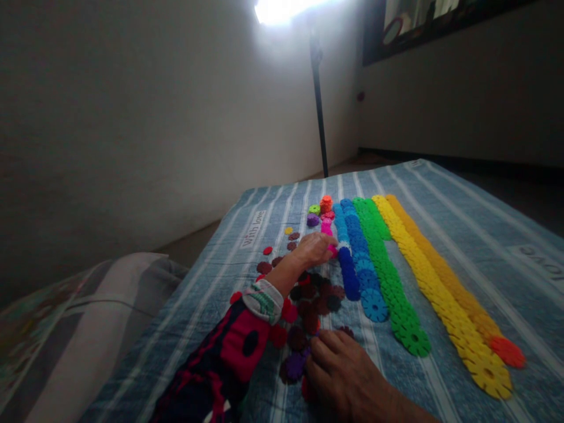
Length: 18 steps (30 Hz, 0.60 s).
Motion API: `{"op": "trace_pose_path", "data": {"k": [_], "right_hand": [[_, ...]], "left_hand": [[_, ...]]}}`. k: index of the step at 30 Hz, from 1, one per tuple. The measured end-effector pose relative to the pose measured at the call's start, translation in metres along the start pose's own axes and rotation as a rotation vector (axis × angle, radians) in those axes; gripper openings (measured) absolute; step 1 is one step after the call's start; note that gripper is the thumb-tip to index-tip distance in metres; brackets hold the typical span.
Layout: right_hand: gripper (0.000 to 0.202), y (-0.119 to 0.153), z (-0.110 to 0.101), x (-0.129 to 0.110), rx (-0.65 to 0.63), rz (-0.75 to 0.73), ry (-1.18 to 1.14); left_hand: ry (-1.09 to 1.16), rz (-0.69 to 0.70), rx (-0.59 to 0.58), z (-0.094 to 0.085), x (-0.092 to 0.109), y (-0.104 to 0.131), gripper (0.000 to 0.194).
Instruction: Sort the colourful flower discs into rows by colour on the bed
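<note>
My left hand reaches from the patterned sleeve to a short row of pink notched plastic discs. Its fingers are closed on a pink disc at the row's near end. My right hand is low in the view at the edge of a loose pile of dark red and brown discs. Its fingers are curled down beside a purple disc; whatever they hold is hidden. Just right of my left hand runs a row of light blue, white and dark blue discs.
Overlapping rows of blue discs, green discs, yellow discs and orange-yellow discs lie on the striped cloth. Small orange stacked discs and a purple stack sit farther back. A lamp stand rises behind.
</note>
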State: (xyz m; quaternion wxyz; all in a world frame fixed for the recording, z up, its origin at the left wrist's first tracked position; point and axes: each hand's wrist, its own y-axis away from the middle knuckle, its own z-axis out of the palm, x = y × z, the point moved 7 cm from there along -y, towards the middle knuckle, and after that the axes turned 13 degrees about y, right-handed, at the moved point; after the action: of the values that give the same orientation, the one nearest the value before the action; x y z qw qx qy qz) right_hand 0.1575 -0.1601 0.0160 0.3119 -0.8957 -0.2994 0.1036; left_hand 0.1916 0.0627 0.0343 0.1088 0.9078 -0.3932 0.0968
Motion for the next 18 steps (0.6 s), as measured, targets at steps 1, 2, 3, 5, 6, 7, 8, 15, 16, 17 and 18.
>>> {"op": "trace_pose_path", "data": {"k": [1,2,3,5,6,7,8,15,16,17,18], "right_hand": [[0.014,0.0,0.0,0.0,0.005,0.004,-0.001],[0.014,0.0,-0.001,0.0,0.014,0.005,-0.004],[0.013,0.0,-0.001,0.0,0.02,0.005,-0.007],[0.012,0.0,0.0,0.0,0.015,0.001,-0.012],[0.011,0.0,0.0,0.0,0.006,0.002,-0.011],[0.011,0.0,0.001,0.001,-0.004,0.006,-0.009],[0.011,0.0,0.001,0.001,-0.011,0.009,-0.009],[0.008,-0.002,-0.008,0.002,0.024,0.018,-0.03],[0.009,-0.002,-0.009,0.002,0.021,0.022,-0.031],[0.009,-0.002,-0.009,0.001,0.013,0.023,-0.035],[0.008,-0.002,-0.008,0.001,0.004,0.022,-0.039]], "left_hand": [[-0.012,-0.003,-0.005,-0.001,0.001,0.0,0.041],[-0.025,-0.008,-0.011,-0.002,0.002,0.0,0.042],[-0.037,-0.011,-0.016,-0.003,0.003,0.001,0.042],[-0.055,-0.014,-0.023,-0.005,0.006,0.002,0.043],[-0.062,-0.013,-0.024,-0.006,0.008,0.002,0.043],[-0.066,-0.014,-0.027,-0.007,0.008,0.003,0.044],[-0.071,-0.017,-0.029,-0.007,0.009,0.003,0.044],[-0.066,-0.025,0.02,-0.007,0.001,0.009,0.044],[-0.065,-0.028,0.022,-0.006,0.0,0.011,0.043],[-0.069,-0.031,0.018,-0.005,0.0,0.012,0.043],[-0.075,-0.033,0.01,-0.004,0.001,0.014,0.042]]}}
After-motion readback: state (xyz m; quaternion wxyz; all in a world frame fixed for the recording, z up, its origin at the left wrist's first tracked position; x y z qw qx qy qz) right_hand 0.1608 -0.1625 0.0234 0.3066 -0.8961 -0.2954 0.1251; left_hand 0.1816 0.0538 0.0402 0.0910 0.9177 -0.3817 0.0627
